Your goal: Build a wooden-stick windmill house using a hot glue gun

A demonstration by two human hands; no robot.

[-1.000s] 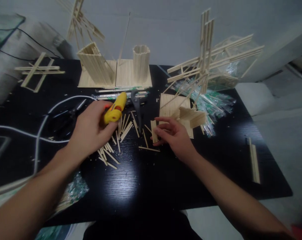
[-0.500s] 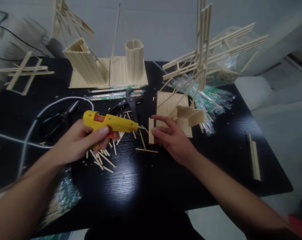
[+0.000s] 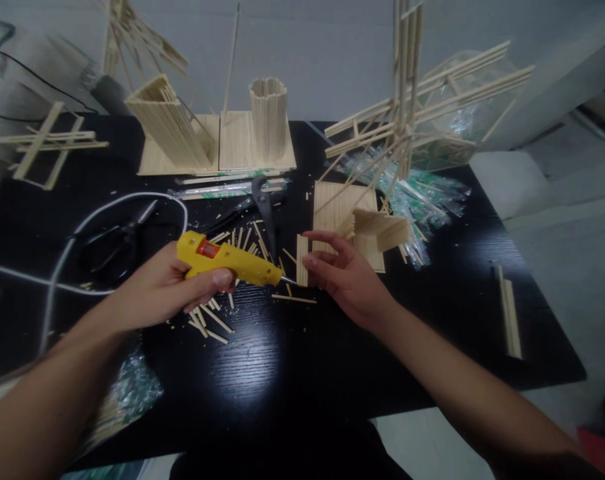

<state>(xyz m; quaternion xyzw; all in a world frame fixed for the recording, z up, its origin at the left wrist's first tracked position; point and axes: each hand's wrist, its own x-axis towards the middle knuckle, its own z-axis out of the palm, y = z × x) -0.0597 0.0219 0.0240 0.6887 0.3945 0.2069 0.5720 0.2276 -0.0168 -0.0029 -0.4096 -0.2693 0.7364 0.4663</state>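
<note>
My left hand is wrapped round a yellow glue gun, whose metal tip points right, at the lower part of a small flat piece of joined wooden sticks. Thumb and fingers of my right hand pinch that piece upright by its right side. Just behind my right hand lies a flat wooden base with a folded stick wall on it. Short cut sticks are scattered under and around the glue gun.
Black-handled pliers and wrapped sticks lie behind the glue gun. A white cable loops at left near scissors. Stick towers stand at the back; a tall stick frame rises at back right.
My left hand has moved the glue gun slightly right and down, bringing its tip from the middle of the stick piece to its lower end. My right hand has stayed nearly still.
</note>
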